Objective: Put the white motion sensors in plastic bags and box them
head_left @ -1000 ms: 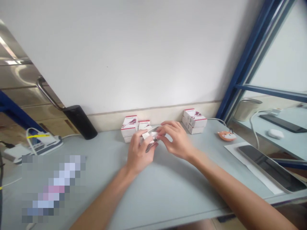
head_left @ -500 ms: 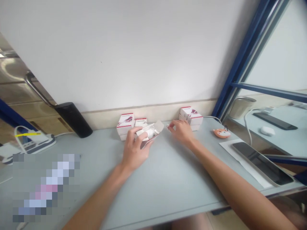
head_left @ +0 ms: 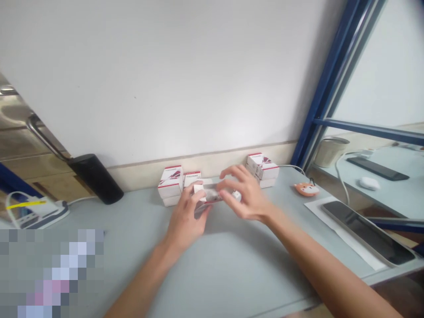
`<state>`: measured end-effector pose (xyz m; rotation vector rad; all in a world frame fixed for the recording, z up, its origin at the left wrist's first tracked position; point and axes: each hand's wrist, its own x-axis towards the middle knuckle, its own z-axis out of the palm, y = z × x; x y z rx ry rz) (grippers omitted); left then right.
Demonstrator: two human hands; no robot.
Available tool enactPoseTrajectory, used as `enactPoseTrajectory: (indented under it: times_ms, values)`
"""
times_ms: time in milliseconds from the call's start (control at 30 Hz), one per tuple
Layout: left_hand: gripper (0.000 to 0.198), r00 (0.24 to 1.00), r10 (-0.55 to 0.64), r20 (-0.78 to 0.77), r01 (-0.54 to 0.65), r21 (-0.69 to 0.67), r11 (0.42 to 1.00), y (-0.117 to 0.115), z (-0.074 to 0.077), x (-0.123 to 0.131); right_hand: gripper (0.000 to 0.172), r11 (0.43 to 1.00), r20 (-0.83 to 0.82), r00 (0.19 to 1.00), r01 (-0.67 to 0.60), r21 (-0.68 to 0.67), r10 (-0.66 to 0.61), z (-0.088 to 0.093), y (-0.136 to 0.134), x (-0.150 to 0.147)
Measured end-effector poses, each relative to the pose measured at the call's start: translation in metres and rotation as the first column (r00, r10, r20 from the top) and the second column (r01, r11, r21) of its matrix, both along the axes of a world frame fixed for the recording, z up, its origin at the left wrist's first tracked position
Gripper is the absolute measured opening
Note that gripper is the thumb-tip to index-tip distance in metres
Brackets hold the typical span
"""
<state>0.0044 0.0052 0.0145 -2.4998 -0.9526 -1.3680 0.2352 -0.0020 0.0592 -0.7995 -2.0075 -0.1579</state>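
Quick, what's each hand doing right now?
Left hand: closed around a small box.
Right hand: open, loosely curved beside the box; whether it touches the box cannot be told.

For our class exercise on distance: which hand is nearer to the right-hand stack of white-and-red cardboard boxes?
Right. The right hand is in front of the stack, slightly to its left; the left hand is farther left, holding a white cardboard box.
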Motion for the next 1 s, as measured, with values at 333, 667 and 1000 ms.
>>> enactPoseTrajectory:
  times_ms: [333, 667, 1000]
  values:
    - [0.035, 0.998, 0.06, 0.03, -0.06, -0.004, 0.998, 0.003, 0.004, -0.002, 0.016, 0.996, 0.207, 0.978, 0.02, -0.093, -0.001, -0.013, 0.011, 0.001]
    - [0.036, 0.995, 0.094, 0.027, -0.093, -0.019, 0.995, 0.003, 0.004, -0.002, 0.012, 0.977, -0.271, 0.96, 0.004, -0.211, -0.063, -0.001, 0.018, 0.015]
    - [0.038, 0.998, 0.053, 0.017, -0.053, -0.044, 0.998, -0.003, 0.006, -0.001, 0.021, 0.632, 0.222, 0.859, 0.493, -0.597, -0.461, -0.045, 0.053, 0.043]
